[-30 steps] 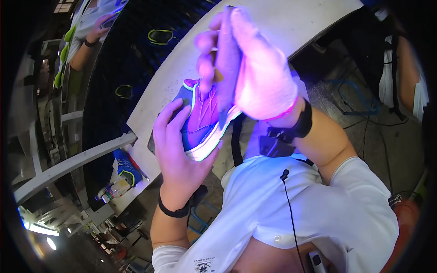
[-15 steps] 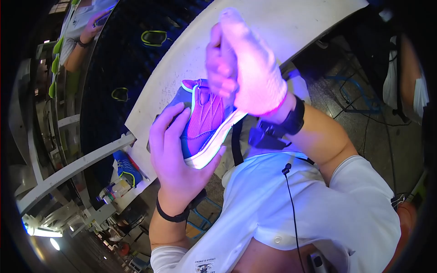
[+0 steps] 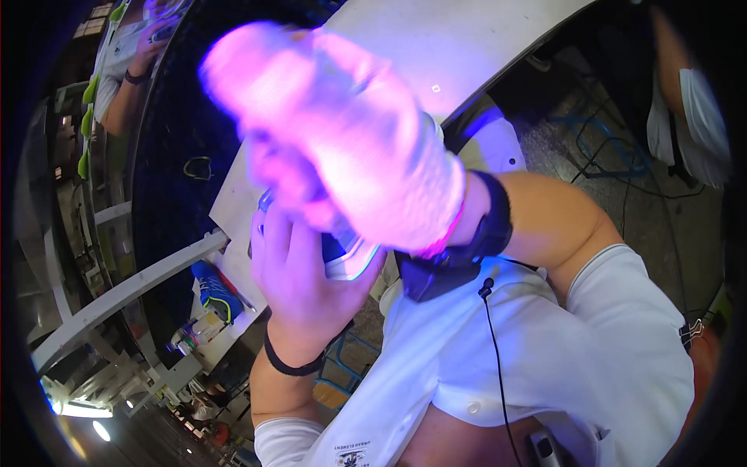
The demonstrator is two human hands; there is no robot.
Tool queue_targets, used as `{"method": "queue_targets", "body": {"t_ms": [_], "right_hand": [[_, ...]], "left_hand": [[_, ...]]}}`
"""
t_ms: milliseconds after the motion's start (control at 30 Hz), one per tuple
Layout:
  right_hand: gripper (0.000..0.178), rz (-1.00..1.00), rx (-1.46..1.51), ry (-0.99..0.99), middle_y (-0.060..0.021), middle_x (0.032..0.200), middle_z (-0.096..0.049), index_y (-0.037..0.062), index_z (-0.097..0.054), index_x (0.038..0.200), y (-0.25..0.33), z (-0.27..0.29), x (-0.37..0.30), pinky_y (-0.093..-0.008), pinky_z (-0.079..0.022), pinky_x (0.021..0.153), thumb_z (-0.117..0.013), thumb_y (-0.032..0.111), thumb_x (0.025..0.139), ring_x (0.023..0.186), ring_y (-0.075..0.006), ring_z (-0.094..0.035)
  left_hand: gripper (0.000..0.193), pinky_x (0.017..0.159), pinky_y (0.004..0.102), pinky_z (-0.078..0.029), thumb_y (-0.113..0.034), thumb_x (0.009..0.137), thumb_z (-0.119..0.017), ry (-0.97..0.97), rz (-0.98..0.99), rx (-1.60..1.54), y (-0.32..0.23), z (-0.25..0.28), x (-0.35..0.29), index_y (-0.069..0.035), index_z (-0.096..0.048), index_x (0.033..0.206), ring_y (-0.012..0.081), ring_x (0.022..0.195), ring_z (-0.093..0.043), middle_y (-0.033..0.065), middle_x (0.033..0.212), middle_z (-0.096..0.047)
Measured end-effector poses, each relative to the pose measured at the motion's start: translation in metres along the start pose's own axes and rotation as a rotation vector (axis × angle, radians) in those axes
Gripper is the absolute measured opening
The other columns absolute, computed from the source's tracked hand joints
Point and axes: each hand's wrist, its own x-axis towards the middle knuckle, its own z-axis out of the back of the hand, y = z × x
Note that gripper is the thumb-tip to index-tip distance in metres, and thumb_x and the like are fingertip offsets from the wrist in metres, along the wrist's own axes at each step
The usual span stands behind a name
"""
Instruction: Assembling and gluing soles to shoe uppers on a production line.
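My left hand (image 3: pixel 299 272) grips a sneaker (image 3: pixel 354 261) around its heel, thumb along the near side. Only a strip of white sole and some dark blue heel show; the rest of the shoe is covered. Right above it is my right hand (image 3: pixel 342 132) in a pale glove, lit pink and violet and smeared by motion. Its fingers look curled, and whatever they hold is hidden. A dark box-like device (image 3: pixel 440 272) is strapped at my right wrist.
Behind my hands stretches a white tabletop (image 3: pixel 467 39). Beyond it, a dark surface (image 3: pixel 175 202) carries a green-rimmed shoe (image 3: pixel 198 167). At left are a grey bar (image 3: pixel 128 300), a blue sneaker (image 3: pixel 216 292) and a clear bottle (image 3: pixel 204 327). Other people's arms (image 3: pixel 117 105) show at upper left and right.
My right hand has swung left and closer to the camera, now covering most of the sneaker. My left hand has stayed nearly in place on the shoe.
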Motion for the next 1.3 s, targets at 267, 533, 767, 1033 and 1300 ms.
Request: {"method": "queue_targets", "body": {"t_ms": [267,533,767,1033,1300], "right_hand": [[0.043,-0.050,0.320,0.072,-0.0052,0.064,-0.054,0.0098,-0.061,0.095,-0.020,0.067,0.021,-0.0335,-0.048,0.042,-0.069,0.052,0.104,0.045,-0.0194,-0.056],[0.055,0.026,0.039,-0.077,-0.0009,0.059,-0.047,0.0102,-0.052,0.090,0.001,0.060,0.009,-0.0319,-0.043,0.042,-0.062,0.063,0.103,0.042,-0.0147,-0.048],[0.049,-0.055,0.544,-0.034,0.0009,0.060,-0.047,0.0129,-0.052,0.086,-0.001,0.074,0.018,-0.0299,-0.040,0.041,-0.059,0.057,0.107,0.043,-0.0126,-0.045],[0.036,-0.111,0.153,0.069,0.0033,0.054,-0.041,0.0147,-0.055,0.085,0.001,0.033,0.012,-0.0290,-0.036,0.034,-0.058,0.040,0.111,0.036,-0.0107,-0.041],[0.039,-0.158,0.169,-0.065,0.0043,0.057,-0.043,0.0149,-0.051,0.083,0.012,-0.011,0.019,-0.0281,-0.039,0.041,-0.066,0.042,0.107,0.040,-0.0107,-0.043]], "left_hand": [[0.071,0.093,0.0449,-0.052,-0.027,0.068,-0.099,-0.056,-0.063,-0.049,0.006,-0.008,-0.005,0.000,-0.069,0.126,0.0324,0.107,-0.071,0.0165,0.129,-0.072],[0.071,0.094,0.0433,-0.048,-0.024,0.069,-0.098,-0.064,-0.037,-0.027,0.006,-0.013,-0.005,0.001,-0.069,0.129,0.0309,0.110,-0.071,0.0169,0.128,-0.073],[0.072,0.092,0.0428,-0.048,-0.026,0.068,-0.097,-0.062,-0.061,-0.017,0.004,-0.013,0.000,0.001,-0.069,0.128,0.0296,0.109,-0.072,0.0158,0.128,-0.073],[0.070,0.088,0.0438,-0.050,-0.025,0.067,-0.097,-0.086,-0.090,-0.013,0.001,-0.015,-0.004,0.000,-0.068,0.126,0.0291,0.106,-0.071,0.0151,0.124,-0.073],[0.086,0.103,0.0538,-0.050,-0.039,0.067,-0.101,-0.201,-0.029,-0.151,0.006,-0.016,-0.001,-0.002,-0.061,0.134,0.0422,0.122,-0.062,0.0241,0.136,-0.059]]}}
